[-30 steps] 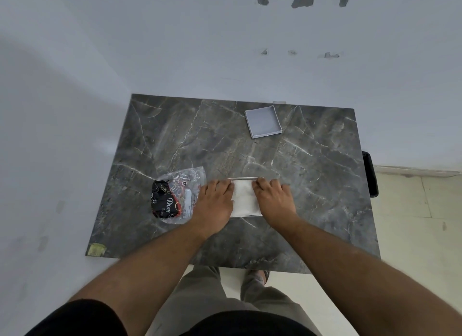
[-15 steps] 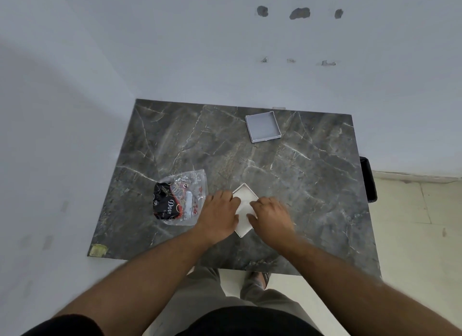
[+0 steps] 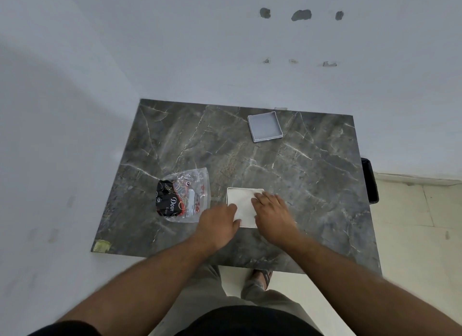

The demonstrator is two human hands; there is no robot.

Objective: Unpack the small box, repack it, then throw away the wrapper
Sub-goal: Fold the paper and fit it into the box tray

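A small white box point(image 3: 242, 202) lies flat on the dark marble table point(image 3: 312, 185), near the front middle. My left hand point(image 3: 217, 226) presses its fingers on the box's near left corner. My right hand point(image 3: 273, 216) lies over the box's right edge and covers that side. To the left of the box lies a clear plastic wrapper point(image 3: 197, 185) with a black and red packet point(image 3: 168, 201) inside it. An open grey-white box half point(image 3: 265, 126) sits apart at the back of the table.
White walls close the table in at the back and left. A black bin point(image 3: 370, 180) stands on the floor by the table's right edge. A scrap of yellow tape point(image 3: 101, 245) marks the front left corner. My sandalled foot point(image 3: 262, 277) shows under the front edge.
The white box has been turned on the table between my hands: square, then corner-on like a diamond, now square again. My left hand slid toward its near corner.
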